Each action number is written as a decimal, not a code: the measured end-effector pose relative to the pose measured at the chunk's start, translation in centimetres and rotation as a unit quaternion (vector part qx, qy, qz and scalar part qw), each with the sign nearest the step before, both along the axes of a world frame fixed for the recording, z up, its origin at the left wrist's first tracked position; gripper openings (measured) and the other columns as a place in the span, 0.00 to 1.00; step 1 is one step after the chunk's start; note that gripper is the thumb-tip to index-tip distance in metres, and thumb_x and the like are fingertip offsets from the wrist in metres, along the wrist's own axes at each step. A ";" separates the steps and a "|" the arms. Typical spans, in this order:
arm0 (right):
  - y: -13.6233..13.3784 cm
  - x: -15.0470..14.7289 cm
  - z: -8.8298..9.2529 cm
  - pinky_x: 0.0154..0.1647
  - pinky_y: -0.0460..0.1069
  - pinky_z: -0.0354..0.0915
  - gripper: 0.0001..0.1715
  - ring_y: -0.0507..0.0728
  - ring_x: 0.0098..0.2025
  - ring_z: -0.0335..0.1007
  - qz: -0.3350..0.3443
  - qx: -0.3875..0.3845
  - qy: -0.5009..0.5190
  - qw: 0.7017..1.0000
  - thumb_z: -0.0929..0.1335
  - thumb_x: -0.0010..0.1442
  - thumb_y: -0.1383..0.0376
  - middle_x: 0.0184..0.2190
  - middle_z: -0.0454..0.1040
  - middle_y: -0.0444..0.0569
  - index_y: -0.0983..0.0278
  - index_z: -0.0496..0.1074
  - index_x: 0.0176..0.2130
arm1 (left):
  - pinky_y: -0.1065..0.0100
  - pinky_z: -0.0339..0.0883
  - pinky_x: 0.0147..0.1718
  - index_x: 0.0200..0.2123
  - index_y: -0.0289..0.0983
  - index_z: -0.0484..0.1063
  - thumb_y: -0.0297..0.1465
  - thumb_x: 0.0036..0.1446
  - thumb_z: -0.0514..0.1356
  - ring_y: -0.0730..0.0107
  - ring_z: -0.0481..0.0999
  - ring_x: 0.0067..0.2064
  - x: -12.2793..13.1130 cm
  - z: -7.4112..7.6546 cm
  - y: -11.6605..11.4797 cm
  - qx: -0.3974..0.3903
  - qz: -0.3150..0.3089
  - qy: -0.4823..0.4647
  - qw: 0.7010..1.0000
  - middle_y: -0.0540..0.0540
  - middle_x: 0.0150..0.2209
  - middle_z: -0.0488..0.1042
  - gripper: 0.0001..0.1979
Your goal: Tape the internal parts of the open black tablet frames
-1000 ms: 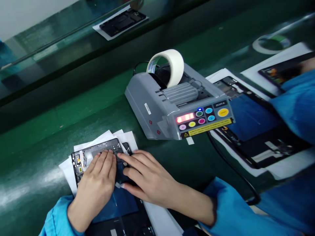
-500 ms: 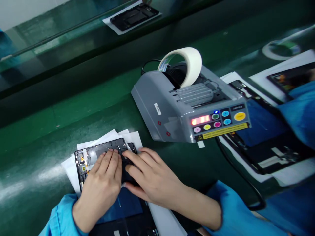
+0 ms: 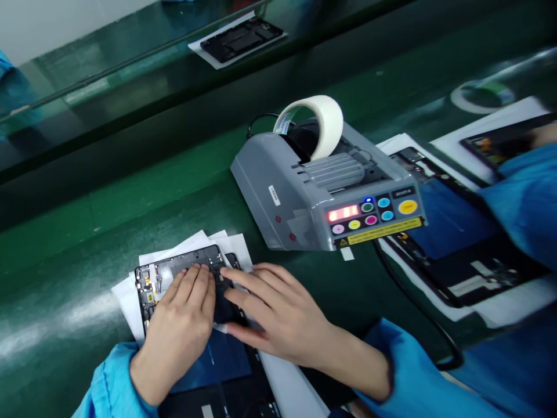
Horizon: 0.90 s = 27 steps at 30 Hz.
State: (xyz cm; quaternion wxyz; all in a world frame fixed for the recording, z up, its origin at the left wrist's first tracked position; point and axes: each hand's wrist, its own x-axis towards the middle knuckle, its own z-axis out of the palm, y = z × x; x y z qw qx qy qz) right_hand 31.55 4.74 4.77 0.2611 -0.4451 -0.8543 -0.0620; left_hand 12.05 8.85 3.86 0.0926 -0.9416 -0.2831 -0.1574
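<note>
An opened tablet [image 3: 209,380] lies on paper sheets, its inner boards and dark blue middle area exposed. Across its upper part my left hand [image 3: 185,313] lies flat, fingers together and stretched out, palm down. My right hand [image 3: 282,313] is beside it with fingers spread. Its index fingertip is at the tablet's upper right part. By the tip of the right thumb shows a small whitish strip [image 3: 220,328], perhaps tape or film; whether the thumb presses on it I cannot tell. Both hands hide much of the tablet's upper half.
A grey tape dispenser [image 3: 287,197] with a white tape roll [image 3: 331,125] stands beyond my hands; a black cable [image 3: 413,307] runs from it. Another opened tablet [image 3: 439,232] lies right, near a co-worker's blue sleeve [image 3: 522,197]. A tablet shell [image 3: 241,39] rests on the far ledge.
My right hand has shifted slightly to the right, away from the left hand. My left hand stays nearly still on the tablet. The view has turned a little.
</note>
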 end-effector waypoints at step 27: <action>-2.2 0.2 -1.1 0.47 0.56 0.61 0.19 0.61 0.43 0.65 0.024 -0.026 0.049 0.998 0.60 0.70 0.60 0.47 0.76 0.53 0.69 0.74 0.44 | 0.64 0.65 0.34 0.29 0.37 0.73 0.25 0.58 0.59 0.64 0.74 0.35 1.8 2.3 2.7 -0.310 0.153 -0.147 0.927 0.49 0.31 0.74 0.06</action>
